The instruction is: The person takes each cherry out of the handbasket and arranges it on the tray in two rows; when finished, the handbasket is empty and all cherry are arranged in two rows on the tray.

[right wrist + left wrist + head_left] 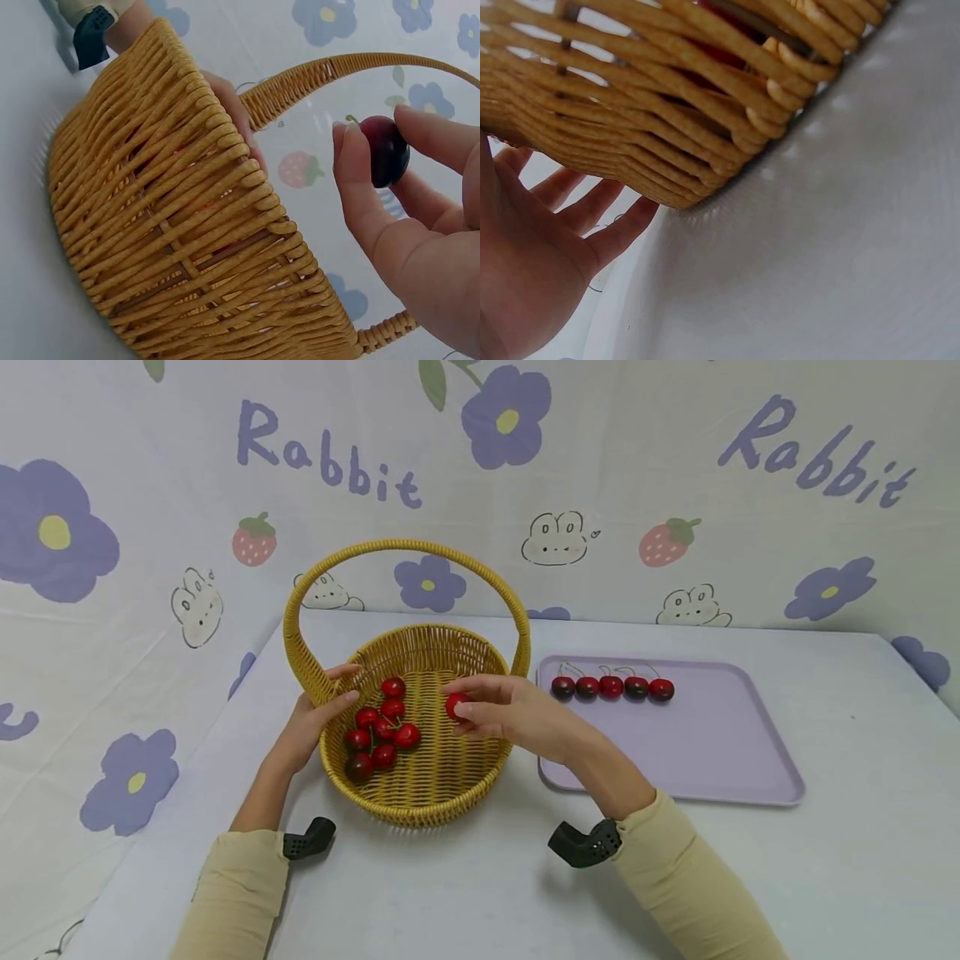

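My right hand (517, 714) is over the right part of a yellow wicker basket (420, 814). Its thumb and fingertips pinch a dark red cherry (387, 150), whose short green stem shows in the right wrist view. On the basket's left side, my left hand (311, 722) grips the rim by the handle's base, some fingers against the outer weave (630, 127). Several red cherries (385, 731) lie in a cluster in the left half of the basket. Only slivers of them show through the weave in the wrist views.
To the right of the basket lies a pale purple tray (720, 743). Along its back left edge runs a row of several cherries (611, 687), stems pointing back. The tall basket handle (408, 545) arches over the basket. A patterned cloth (615, 460) hangs behind the white table (450, 893).
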### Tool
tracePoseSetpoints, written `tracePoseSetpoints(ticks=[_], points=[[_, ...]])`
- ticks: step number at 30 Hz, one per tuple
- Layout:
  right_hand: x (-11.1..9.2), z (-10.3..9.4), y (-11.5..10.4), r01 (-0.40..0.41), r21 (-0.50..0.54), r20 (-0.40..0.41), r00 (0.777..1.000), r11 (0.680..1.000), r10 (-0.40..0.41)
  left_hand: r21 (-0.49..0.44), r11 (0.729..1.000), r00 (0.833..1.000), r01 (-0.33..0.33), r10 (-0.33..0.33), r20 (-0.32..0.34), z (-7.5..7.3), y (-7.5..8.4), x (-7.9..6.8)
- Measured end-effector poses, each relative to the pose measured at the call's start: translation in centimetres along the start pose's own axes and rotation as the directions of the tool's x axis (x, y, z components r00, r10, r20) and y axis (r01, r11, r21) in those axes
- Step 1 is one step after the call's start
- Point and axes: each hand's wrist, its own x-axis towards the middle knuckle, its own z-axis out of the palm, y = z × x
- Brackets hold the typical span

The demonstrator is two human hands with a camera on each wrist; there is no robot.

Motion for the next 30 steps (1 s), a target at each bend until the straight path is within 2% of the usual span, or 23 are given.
tracePoseSetpoints(ticks=[9, 13, 18, 30], points=[[-0.1, -0.4, 0.5, 0.011, -0.077, -0.064, 0.998, 0.997, -0.016, 0.013, 1.0, 1.0, -0.007, 0.008, -0.007, -0.2, -0.4, 0.0], [-0.8, -0.6, 0.1, 0.04, -0.137, -0.1, 0.993, 0.99, -0.054, 0.008, 1.0, 1.0, -0.009, 0.009, -0.009, -0.3, -0.5, 0.1], [-2.0, -1.3, -0.7, 0.085, -0.151, -0.11, 0.989, 0.985, -0.102, 0.007, 1.0, 1.0, -0.006, 0.006, -0.006, -0.2, -0.5, 0.2], [-5.5, -4.8, -2.0, 0.057, -0.182, -0.197, 0.976, 0.982, -0.093, 0.001, 1.0, 1.0, -0.008, 0.008, 0.005, -0.2, -0.4, 0.1]])
